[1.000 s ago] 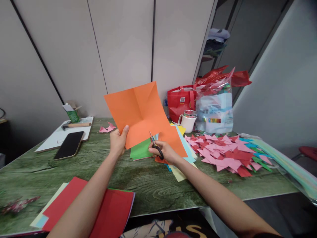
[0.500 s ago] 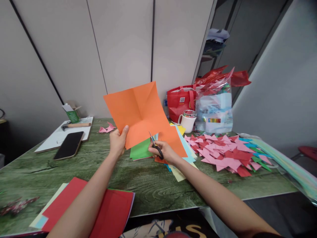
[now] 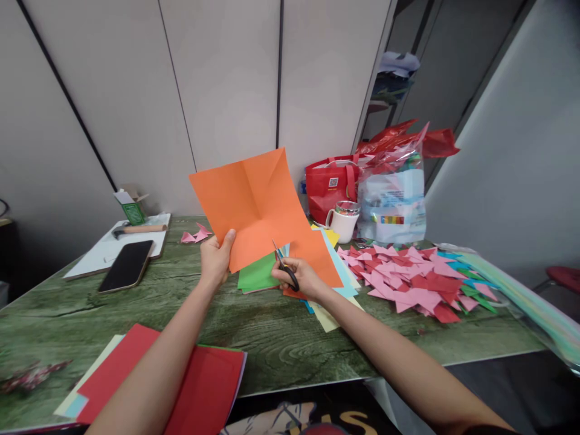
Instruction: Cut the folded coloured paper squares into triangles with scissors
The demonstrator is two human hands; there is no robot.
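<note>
My left hand [image 3: 216,258] pinches the lower left edge of a creased orange paper sheet [image 3: 254,202] and holds it up above the green wood-grain table [image 3: 254,332]. In my right hand [image 3: 301,277] are small black-handled scissors [image 3: 283,266], their blades pointing up into the sheet's bottom edge, where a slit shows. Under the sheet lie a green sheet [image 3: 258,275] and other coloured papers.
A heap of pink and red paper triangles [image 3: 408,278] lies at the right. Behind stand a white mug [image 3: 343,222], a red bag [image 3: 328,184] and a plastic bag [image 3: 392,193]. At left are a phone [image 3: 127,264], a hammer [image 3: 138,228] and red sheets [image 3: 181,380].
</note>
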